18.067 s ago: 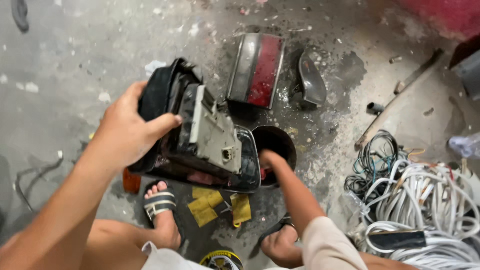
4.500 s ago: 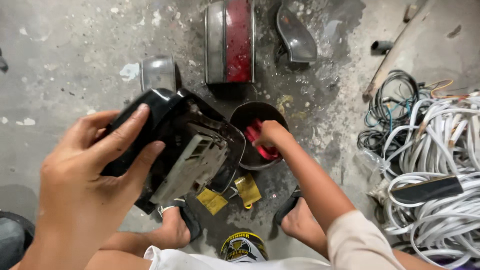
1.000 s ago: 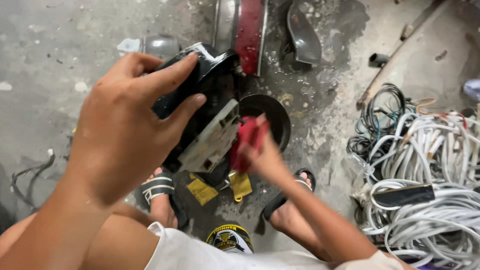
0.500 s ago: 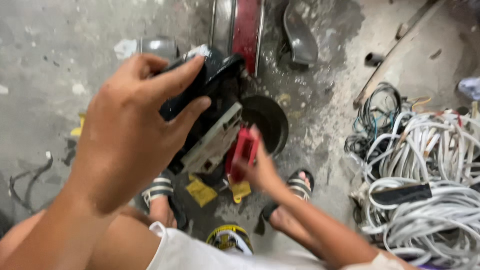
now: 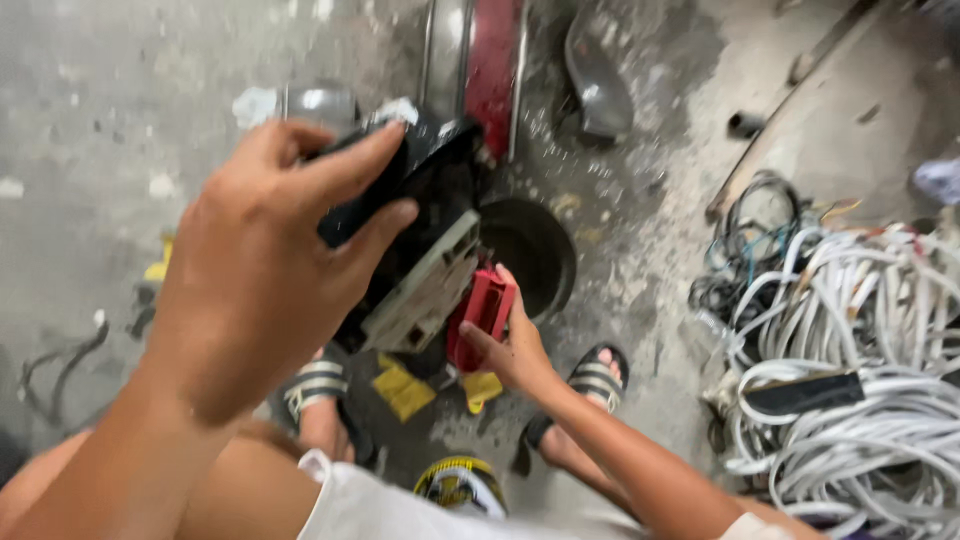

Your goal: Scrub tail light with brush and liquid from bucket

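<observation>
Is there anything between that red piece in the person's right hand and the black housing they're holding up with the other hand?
Nothing visible. The right hand holds the red piece right against the grey plate on the black housing, which the left hand grips from above. The black bowl sits on the floor behind, out of the way.

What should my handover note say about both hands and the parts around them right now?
Left hand: gripping the black lamp housing, held tilted above the floor, its grey inner panel facing the right hand.
Right hand: holding a red plastic piece against the housing's lower edge.
Nearby: a black bowl sits on the concrete floor just behind the red piece; a red tail-light lens lies further back; white cable coils lie to the right; yellow scraps between the sandalled feet.
Done: red piece is out of the bowl.
Left: whether it is attached cannot be told.
</observation>
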